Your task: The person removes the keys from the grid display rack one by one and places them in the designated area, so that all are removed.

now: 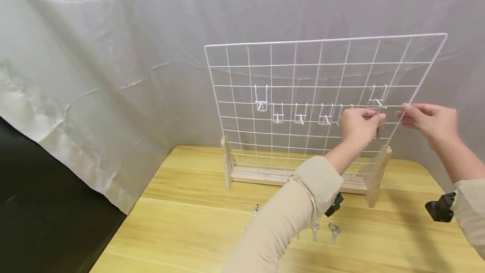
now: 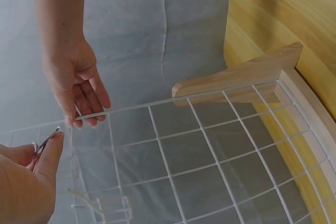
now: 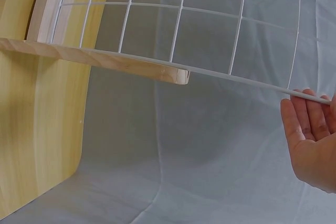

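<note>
A white wire grid panel (image 1: 307,64) stands upright in a wooden base (image 1: 261,177). My left hand (image 1: 358,126) is in front of its right part and pinches a small metal key (image 2: 48,139) between thumb and fingers. That key is close to the rightmost white hook (image 1: 377,103), which hangs on the grid. My right hand (image 1: 435,122) grips the panel's right edge wire between thumb and fingers, as the right wrist view also shows from below. The left hand partly covers another hook beside it.
More white hooks, such as the left one (image 1: 261,105), hang along the grid in two heights. Several keys, including one with a ring (image 1: 334,231), lie on the wooden table (image 1: 178,222) in front, partly behind my left sleeve. A grey curtain (image 1: 170,20) hangs behind.
</note>
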Motion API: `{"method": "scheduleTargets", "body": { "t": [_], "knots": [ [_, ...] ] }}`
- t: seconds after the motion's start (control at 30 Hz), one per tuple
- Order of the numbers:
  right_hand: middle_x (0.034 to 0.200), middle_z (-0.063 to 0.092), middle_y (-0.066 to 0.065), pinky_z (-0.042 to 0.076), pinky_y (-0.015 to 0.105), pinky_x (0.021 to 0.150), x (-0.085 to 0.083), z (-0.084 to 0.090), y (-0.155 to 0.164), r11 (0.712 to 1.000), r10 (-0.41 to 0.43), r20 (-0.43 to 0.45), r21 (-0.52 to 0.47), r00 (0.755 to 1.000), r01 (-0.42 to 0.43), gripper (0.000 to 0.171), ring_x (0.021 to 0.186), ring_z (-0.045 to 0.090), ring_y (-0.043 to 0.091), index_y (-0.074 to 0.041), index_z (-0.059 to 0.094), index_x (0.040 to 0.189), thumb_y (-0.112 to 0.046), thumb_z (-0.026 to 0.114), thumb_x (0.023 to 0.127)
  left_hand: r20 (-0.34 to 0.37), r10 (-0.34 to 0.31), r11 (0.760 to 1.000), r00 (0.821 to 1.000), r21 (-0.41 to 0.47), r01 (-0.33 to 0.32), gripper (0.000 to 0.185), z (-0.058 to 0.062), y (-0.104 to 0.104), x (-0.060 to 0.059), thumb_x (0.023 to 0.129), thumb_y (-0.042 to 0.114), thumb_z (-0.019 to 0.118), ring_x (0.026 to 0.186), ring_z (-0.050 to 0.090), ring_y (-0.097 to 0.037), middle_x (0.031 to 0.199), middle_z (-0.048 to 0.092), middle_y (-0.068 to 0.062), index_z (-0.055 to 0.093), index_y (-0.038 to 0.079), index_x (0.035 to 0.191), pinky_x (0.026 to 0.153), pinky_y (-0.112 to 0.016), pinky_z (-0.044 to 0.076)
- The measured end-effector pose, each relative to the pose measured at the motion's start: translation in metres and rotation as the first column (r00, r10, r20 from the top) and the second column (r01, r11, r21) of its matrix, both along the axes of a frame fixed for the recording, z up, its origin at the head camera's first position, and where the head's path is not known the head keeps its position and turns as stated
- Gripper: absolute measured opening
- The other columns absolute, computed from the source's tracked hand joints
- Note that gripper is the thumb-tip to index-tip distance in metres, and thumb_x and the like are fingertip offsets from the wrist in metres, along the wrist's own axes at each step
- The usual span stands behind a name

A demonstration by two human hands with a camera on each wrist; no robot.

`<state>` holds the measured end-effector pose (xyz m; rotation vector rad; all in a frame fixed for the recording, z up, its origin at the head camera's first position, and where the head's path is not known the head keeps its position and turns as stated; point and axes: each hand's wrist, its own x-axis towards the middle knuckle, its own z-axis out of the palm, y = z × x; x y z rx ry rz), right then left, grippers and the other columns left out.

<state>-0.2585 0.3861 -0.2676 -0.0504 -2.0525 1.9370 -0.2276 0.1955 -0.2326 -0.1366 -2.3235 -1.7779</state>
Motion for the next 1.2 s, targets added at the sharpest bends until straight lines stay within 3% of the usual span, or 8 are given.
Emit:
{"method": "scheduleTargets", "body": {
  "t": [0.1,0.2,0.3,0.47,0.63,0.8,1.03,1.2],
  "knots": [
    [0.069,0.072,-0.007,0.056,0.021,0.054,-0.026,-0.024,0.031,0.998,0.051,-0.051,-0.046,0.997,-0.053,0.007,0.064,0.069,0.006,-0.018,0.073,0.082,-0.014,0.067,0.083,-0.027,0.009,0.999,1.0,-0.044,-0.01,0.006,0.001,-0.003,0.002,0.076,0.018,0.076,0.042,0.054,0.005,0.063,0.071,0.004,0.075,0.013,0.072,0.038,-0.004,0.038],
    [0.071,0.073,-0.006,0.057,0.023,0.055,-0.035,-0.033,0.043,0.998,0.046,-0.059,-0.045,0.997,-0.049,0.007,0.066,0.07,0.007,-0.015,0.073,0.087,-0.016,0.07,0.081,-0.028,0.0,0.994,1.0,-0.11,-0.004,0.01,0.003,-0.007,0.004,0.077,0.021,0.076,0.04,0.049,0.007,0.059,0.07,0.006,0.075,0.015,0.069,0.037,-0.005,0.037],
    [0.069,0.072,-0.005,0.056,0.022,0.054,-0.024,-0.023,0.029,0.996,0.054,-0.055,-0.074,0.997,-0.058,0.006,0.064,0.069,0.007,-0.015,0.074,0.084,-0.014,0.068,0.082,0.007,-0.024,0.982,1.0,-0.189,0.025,0.012,0.004,-0.011,0.006,0.077,0.023,0.075,0.038,0.047,0.006,0.057,0.069,0.007,0.075,0.016,0.067,0.038,-0.005,0.037],
    [0.061,0.069,-0.01,0.054,0.015,0.052,0.009,0.008,-0.011,0.998,0.006,0.005,-0.055,1.0,-0.006,0.017,0.058,0.066,0.001,-0.023,0.071,0.07,-0.018,0.064,0.085,0.047,-0.071,0.935,0.996,-0.344,0.083,0.014,0.0,-0.02,0.008,0.078,0.028,0.074,0.041,0.046,0.006,0.058,0.068,0.011,0.076,0.02,0.067,0.041,-0.005,0.035],
    [0.06,0.068,-0.013,0.053,0.013,0.052,0.018,0.017,-0.022,1.0,-0.004,0.024,-0.019,1.0,0.004,0.019,0.057,0.065,-0.002,-0.026,0.07,0.068,-0.021,0.063,0.085,0.085,-0.118,0.9,0.989,-0.412,0.143,0.013,-0.008,-0.028,0.01,0.079,0.031,0.073,0.041,0.048,0.006,0.056,0.068,0.01,0.076,0.022,0.071,0.038,-0.008,0.035],
    [0.061,0.069,-0.012,0.054,0.014,0.052,0.013,0.011,-0.017,1.0,0.004,0.015,-0.024,1.0,-0.004,0.018,0.058,0.066,-0.001,-0.025,0.07,0.07,-0.02,0.064,0.085,0.172,-0.138,0.905,0.975,-0.377,0.195,0.011,-0.018,-0.032,0.011,0.079,0.031,0.073,0.042,0.057,0.001,0.055,0.068,0.006,0.076,0.022,0.073,0.038,-0.009,0.038],
    [0.061,0.07,-0.009,0.054,0.015,0.053,0.013,0.012,-0.019,0.997,0.023,-0.004,-0.074,1.0,-0.023,0.015,0.058,0.066,0.001,-0.022,0.071,0.07,-0.018,0.066,0.084,0.276,-0.181,0.957,0.944,-0.171,0.233,0.01,-0.032,-0.038,0.013,0.077,0.019,0.075,0.047,0.064,-0.009,0.067,0.072,-0.001,0.075,0.01,0.072,0.041,-0.011,0.046],
    [0.061,0.07,-0.009,0.054,0.015,0.053,0.014,0.012,-0.018,0.995,0.028,0.003,-0.094,1.0,-0.028,0.016,0.058,0.066,0.001,-0.021,0.071,0.07,-0.017,0.066,0.084,0.294,-0.242,0.958,0.925,-0.078,0.275,0.01,-0.043,-0.044,0.016,0.078,0.013,0.074,0.049,0.066,-0.014,0.066,0.071,-0.007,0.074,0.005,0.073,0.043,-0.015,0.05]
  ]
}}
